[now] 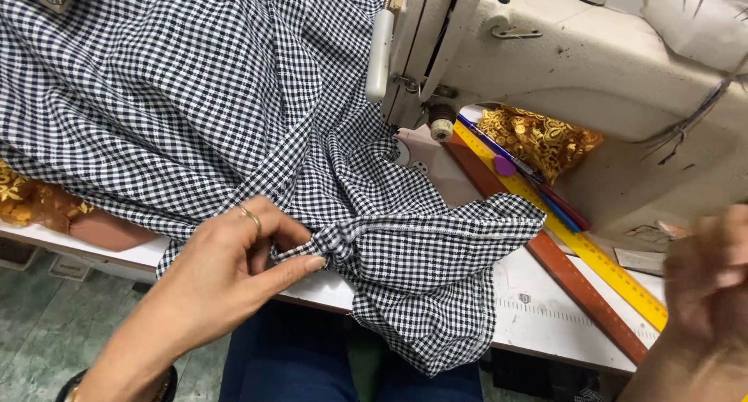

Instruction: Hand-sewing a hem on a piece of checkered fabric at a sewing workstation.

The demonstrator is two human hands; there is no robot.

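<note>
Nearest, left hand (226, 273) pinching a bunched fold of black-and-white checked fabric (234, 106) between thumb and fingers (300, 263), closed tight on the cloth; thin ring on one finger. Right hand (705, 293) blurred at the right edge, apart from the cloth; cannot tell how far open or whether holding anything. Fabric small-checked, creased, gathered to a knot at the pinch, one stitched flap hanging over the white counter (538, 312) edge, the rest spread leftward. Beyond: yellow ruler (600, 258) beside a brown wooden strip (580, 289), gold lace (541, 141), cream sewing machine (576, 55).
</note>
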